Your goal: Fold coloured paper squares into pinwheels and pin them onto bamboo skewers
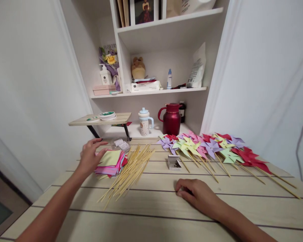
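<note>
At centre left of the frame, the left hand (90,155) is spread open, fingertips laid on the stack of coloured paper squares (110,162) beside the bamboo sticks (129,169). The right hand (195,194) is rested loosely curled, empty, on the table (151,215) at lower centre.

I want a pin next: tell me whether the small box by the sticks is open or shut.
Open. The small box stands on the table with its top flap up and dark small contents showing inside; what they are is too small to tell.

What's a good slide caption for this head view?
Left hand reaches onto stacked coloured paper squares beside wooden sticks; right hand rests on table.
</note>
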`<move>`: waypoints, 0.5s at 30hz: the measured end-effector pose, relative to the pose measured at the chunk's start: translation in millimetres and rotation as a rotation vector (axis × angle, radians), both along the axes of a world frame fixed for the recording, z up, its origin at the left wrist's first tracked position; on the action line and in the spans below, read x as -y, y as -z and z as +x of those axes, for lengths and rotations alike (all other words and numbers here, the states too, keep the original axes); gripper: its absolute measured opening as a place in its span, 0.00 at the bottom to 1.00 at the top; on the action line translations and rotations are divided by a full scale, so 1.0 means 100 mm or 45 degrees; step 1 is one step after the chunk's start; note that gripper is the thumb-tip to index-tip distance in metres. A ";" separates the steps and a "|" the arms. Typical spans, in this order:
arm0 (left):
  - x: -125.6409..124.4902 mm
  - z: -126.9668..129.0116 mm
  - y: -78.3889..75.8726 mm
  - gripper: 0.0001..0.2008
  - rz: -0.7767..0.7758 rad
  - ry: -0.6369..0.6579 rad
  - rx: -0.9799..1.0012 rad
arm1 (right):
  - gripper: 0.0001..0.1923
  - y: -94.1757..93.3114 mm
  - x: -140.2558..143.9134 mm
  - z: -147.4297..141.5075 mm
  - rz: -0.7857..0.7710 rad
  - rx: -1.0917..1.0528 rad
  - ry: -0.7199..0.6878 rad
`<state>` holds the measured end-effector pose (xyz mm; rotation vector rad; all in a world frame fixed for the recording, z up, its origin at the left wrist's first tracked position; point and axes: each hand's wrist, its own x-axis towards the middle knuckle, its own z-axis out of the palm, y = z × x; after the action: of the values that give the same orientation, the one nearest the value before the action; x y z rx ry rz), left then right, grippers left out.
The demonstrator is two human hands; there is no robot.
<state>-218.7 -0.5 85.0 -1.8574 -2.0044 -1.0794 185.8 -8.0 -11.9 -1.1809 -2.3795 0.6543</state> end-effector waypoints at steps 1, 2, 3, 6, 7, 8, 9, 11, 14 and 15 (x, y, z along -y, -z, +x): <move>0.03 -0.09 0.01 0.15 -0.038 -0.022 -0.037 | 0.07 0.00 0.00 0.00 -0.001 -0.006 0.001; 0.05 -0.16 0.03 0.15 -0.082 -0.024 -0.075 | 0.07 -0.01 0.00 0.00 0.000 -0.012 0.001; 0.06 -0.20 0.06 0.15 -0.126 -0.012 -0.114 | 0.07 -0.01 0.00 0.00 0.000 -0.018 0.002; 0.02 -0.24 0.19 0.16 -0.276 0.079 -0.215 | 0.07 -0.01 -0.01 0.00 -0.016 -0.021 0.005; -0.01 -0.25 0.23 0.17 -0.333 0.123 -0.239 | 0.07 -0.01 -0.01 0.00 -0.022 -0.021 0.006; -0.04 -0.26 0.27 0.19 -0.392 0.171 -0.257 | 0.07 -0.02 -0.01 0.00 -0.024 -0.022 0.011; -0.08 -0.27 0.30 0.23 -0.453 0.221 -0.270 | 0.07 -0.02 -0.01 -0.01 -0.024 -0.023 0.014; -0.14 -0.32 0.34 0.29 -0.567 0.319 -0.277 | 0.07 -0.03 0.00 -0.01 -0.019 -0.026 0.016; -0.18 -0.37 0.36 0.32 -0.704 0.425 -0.251 | 0.07 -0.05 0.00 -0.01 -0.021 -0.015 0.025; -0.18 -0.38 0.36 0.32 -0.735 0.443 -0.237 | 0.07 -0.05 0.00 -0.01 -0.023 -0.013 0.026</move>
<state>-256.7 17.8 48.7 -2.5510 -2.0727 -0.3699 184.8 -8.2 -7.1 -1.2051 -2.3544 0.6745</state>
